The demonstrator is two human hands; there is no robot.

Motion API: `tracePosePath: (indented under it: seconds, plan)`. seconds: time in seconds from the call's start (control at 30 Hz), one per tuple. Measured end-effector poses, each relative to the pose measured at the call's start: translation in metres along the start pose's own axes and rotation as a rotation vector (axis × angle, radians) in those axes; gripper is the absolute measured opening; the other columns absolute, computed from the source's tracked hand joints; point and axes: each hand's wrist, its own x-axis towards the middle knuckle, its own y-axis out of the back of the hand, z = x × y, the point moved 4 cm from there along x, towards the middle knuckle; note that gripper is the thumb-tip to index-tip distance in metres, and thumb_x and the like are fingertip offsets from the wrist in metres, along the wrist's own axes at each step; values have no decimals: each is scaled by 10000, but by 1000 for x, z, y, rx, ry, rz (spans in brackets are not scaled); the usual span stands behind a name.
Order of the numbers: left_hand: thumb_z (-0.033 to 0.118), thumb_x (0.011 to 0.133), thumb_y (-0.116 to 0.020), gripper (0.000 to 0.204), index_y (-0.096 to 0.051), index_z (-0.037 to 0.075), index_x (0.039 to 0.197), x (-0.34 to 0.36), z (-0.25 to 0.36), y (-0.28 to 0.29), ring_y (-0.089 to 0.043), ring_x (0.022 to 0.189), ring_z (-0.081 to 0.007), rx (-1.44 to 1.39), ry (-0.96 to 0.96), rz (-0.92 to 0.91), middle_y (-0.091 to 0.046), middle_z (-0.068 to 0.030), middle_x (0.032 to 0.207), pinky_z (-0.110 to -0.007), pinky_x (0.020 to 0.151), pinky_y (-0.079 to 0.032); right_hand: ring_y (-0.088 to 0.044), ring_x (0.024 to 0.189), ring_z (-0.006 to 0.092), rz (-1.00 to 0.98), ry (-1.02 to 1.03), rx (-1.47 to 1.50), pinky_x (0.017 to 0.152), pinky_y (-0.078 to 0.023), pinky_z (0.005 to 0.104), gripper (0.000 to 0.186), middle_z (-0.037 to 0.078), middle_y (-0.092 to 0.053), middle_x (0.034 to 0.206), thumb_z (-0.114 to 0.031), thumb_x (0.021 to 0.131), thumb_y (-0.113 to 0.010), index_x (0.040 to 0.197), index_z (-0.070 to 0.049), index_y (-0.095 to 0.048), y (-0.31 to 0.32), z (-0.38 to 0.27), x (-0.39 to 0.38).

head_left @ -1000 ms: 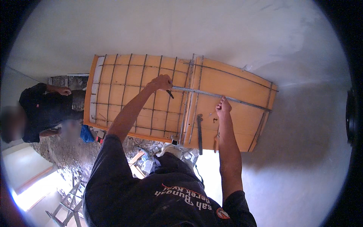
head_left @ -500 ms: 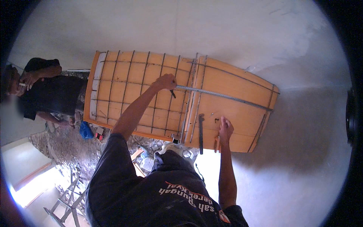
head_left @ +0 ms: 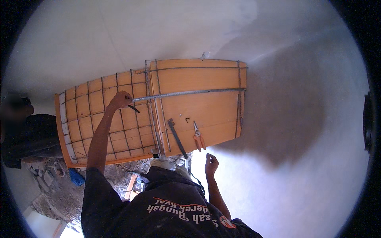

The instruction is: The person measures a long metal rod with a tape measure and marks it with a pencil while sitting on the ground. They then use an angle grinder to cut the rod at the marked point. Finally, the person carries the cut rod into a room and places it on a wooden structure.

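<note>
Orange board (head_left: 206,111) is seen lying flat under a grid of thin steel bars (head_left: 99,115). At the far left, a person in dark clothing (head_left: 27,135) is partly visible. On the grid, the left hand (head_left: 119,100) is closed around a small dark tool (head_left: 133,108), its fingers curled tight about the handle. Further right, a long grey rod (head_left: 190,93), a dark wrench (head_left: 177,139) and red-handled pliers (head_left: 198,137) are laid on the board. Near the board's lower edge, the right hand (head_left: 211,163) is held free, fingers loosely curled, touching nothing.
</note>
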Motion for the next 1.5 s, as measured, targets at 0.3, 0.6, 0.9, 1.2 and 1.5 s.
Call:
tracePosePath:
  seconds: [0.3,0.6,0.9,1.2,1.5]
  plan:
    - [206,863,-685,232,-807,52,986,-6,6,3,-711,772,-237,24,-61,-2,-766,-126,875,-399,729,-559,-435,589,70,35,-143,-33,535,-367,279,230,6,-604,662,-214,959,-760,976,16,-767,15,14,-30]
    - [242,855,-696,236,-810,71,970,-5,4,-7,-716,788,-244,-3,15,-40,-766,-123,874,-414,753,-564,-571,600,167,6,-136,-141,573,-458,349,284,109,-712,746,-266,963,-749,982,16,-769,16,50,-42]
    - [271,849,-742,266,-815,96,1036,0,-16,-17,-727,861,-259,2,-25,-7,-774,-119,959,-418,809,-572,-373,493,96,26,-113,-153,490,-306,342,432,-3,-502,530,-395,961,-745,971,37,-769,12,84,-55]
    - [266,869,-717,255,-814,93,1030,-35,-5,-24,-723,816,-258,-4,-33,55,-764,-130,897,-403,774,-563,-463,503,116,-2,-186,-232,499,-374,352,449,51,-610,560,-417,950,-754,964,32,-776,21,97,-73]
    - [222,888,-723,230,-808,42,1003,-76,-16,-37,-668,719,-179,-127,31,81,-746,-95,811,-369,677,-536,-596,574,184,10,-244,-250,596,-485,375,435,112,-683,640,-413,918,-774,990,16,-780,28,137,-72]
